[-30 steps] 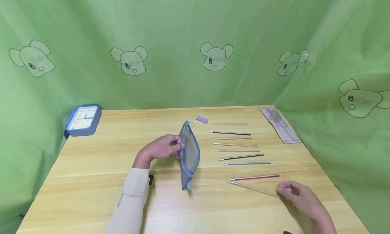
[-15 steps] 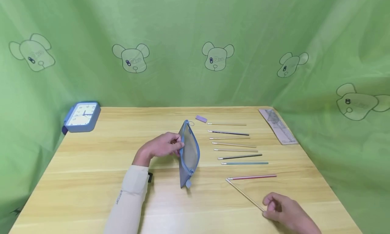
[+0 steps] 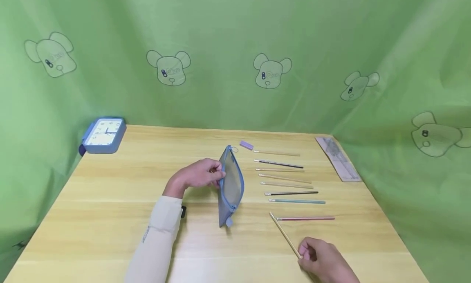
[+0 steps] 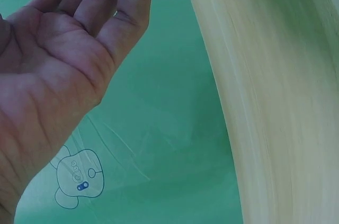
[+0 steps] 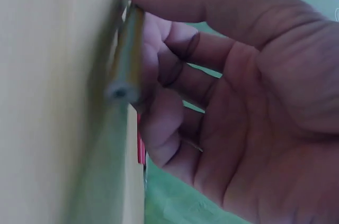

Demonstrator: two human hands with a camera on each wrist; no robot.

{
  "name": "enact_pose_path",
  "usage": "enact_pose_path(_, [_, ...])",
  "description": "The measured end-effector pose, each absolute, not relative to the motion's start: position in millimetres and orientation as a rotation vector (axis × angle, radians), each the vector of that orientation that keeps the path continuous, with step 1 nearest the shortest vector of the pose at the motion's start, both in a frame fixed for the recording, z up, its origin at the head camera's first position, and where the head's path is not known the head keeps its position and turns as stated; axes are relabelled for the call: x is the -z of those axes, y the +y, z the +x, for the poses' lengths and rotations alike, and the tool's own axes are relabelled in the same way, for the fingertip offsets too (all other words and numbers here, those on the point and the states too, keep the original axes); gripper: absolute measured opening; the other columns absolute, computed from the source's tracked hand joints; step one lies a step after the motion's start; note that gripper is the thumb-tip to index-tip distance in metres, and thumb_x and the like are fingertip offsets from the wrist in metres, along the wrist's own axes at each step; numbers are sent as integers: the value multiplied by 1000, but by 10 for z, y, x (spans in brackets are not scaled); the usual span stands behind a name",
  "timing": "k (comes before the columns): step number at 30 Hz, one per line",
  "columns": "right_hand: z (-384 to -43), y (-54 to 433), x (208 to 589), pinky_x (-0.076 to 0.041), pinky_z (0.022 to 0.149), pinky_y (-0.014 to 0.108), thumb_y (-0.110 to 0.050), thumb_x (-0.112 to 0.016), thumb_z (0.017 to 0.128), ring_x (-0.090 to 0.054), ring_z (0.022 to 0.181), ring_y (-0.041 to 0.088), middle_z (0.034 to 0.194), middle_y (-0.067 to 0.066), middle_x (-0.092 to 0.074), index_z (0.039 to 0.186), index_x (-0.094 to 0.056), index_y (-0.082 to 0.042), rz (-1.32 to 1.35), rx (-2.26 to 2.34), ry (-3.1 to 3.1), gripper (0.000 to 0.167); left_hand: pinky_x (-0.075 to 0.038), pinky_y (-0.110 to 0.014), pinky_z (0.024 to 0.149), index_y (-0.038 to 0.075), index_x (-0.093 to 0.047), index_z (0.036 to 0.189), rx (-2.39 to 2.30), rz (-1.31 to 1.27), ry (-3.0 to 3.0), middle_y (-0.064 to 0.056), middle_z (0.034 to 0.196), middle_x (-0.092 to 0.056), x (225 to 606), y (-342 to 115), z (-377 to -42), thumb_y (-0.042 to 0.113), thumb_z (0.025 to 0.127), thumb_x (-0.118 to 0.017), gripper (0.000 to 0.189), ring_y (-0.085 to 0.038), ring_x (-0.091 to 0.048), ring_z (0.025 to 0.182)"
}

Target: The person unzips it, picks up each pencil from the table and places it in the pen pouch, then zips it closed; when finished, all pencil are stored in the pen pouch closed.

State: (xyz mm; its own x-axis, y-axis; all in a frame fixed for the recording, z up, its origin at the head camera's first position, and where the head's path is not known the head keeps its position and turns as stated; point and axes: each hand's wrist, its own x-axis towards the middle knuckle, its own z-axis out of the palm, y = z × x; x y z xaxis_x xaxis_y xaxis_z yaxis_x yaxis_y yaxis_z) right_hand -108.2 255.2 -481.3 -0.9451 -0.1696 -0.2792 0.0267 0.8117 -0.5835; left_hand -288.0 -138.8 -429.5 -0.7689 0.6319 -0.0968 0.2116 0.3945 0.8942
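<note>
Step in hand: one plain pencil (image 3: 284, 233) is being handled for what looks like stowing, while the blue pouch (image 3: 222, 211) is held gaping for it.
Left hand (image 3: 200, 173): the pouch's left rim is pinched between thumb and fingers, near the centre of the frame.
Right hand (image 3: 324, 258): the plain pencil is pinched close to its lower end, at the lower right of the frame; the other fingers are curled.
Pencil's place: it is set right of and below the pouch, outside it, its upper end just beside the red pencil (image 3: 305, 218); whether they touch cannot be told.
Pencil's axis: a steep slant is made from upper left to lower right; the pale upper end is pointed away from the hand, and in the right wrist view a blunt end with a dark core is shown.
Pouch's axis: it is stood nearly upright in the frame, its mouth turned right.
Next move: a lift and a swing leftward, tip aligned with the mouth, seem called for.
</note>
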Motion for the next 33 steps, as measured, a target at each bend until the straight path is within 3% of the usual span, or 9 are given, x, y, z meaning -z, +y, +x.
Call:
enact_pose_path(6, [-1176, 2460, 4713, -47, 66, 19, -1, -72, 87, -53, 75, 4, 86, 0, -62, 95, -65, -9, -88, 991, 2633, 14, -62, -54, 95, 8, -55, 88, -1306, 756, 2248, -9, 93, -69, 4252, -1387, -2911, 16, 111, -56, 25, -33, -78, 98])
enact_pose_path(9, [-1286, 2386, 4539, -53, 68, 20, 0, -72, 89, -55, 78, 5, 90, 2, -63, 100, -67, -6, -80, 1098, 2660, 13, -63, -53, 94, 8, -55, 86, -1310, 753, 2251, -8, 91, -67, 4245, -1391, -2918, 16, 111, -56, 26, -34, -79, 98])
enact_pose_path(14, [-1590, 2179, 4192, -56, 69, 21, 1, -74, 92, -59, 80, 4, 89, 4, -63, 103, -68, -2, -331, 1238, 2697, 13, -62, -43, 87, 10, -53, 84, -1315, 729, 2273, -5, 89, -66, 4265, -1403, -2909, 15, 110, -58, 27, -27, -77, 93])
enact_pose_path(16, [-1721, 2076, 4089, -55, 66, 21, 2, -71, 92, -58, 78, 4, 88, 3, -62, 102, -67, -1, -431, 1239, 2652, 11, -61, -40, 85, 10, -54, 83, -1325, 726, 2275, -6, 89, -67, 4283, -1403, -2893, 16, 110, -58, 27, -31, -77, 94])
enact_pose_path(19, [-1876, 1923, 4000, -53, 63, 21, 0, -69, 89, -58, 76, 6, 86, 3, -62, 102, -68, -1, -482, 1194, 2569, 14, -62, -46, 87, 10, -55, 84, -1345, 728, 2271, -7, 88, -67, 4323, -1381, -2864, 16, 109, -59, 27, -34, -76, 93])
enact_pose_path(26, [-2075, 1634, 3932, -53, 72, 21, -1, -68, 83, -60, 78, 12, 85, 2, -65, 99, -71, 0, -528, 1079, 2525, 16, -59, -30, 78, 10, -55, 82, -1320, 756, 2297, -6, 88, -69, 4351, -1323, -2843, 19, 110, -60, 30, -17, -73, 84])
enact_pose_path(33, [-2158, 1566, 3736, -53, 71, 22, -3, -68, 86, -59, 79, 13, 85, 3, -63, 99, -70, -2, -517, 1102, 2549, 14, -64, -48, 92, 10, -55, 84, -1345, 747, 2310, -8, 90, -70, 4301, -1368, -2862, 20, 110, -59, 28, -17, -74, 85])
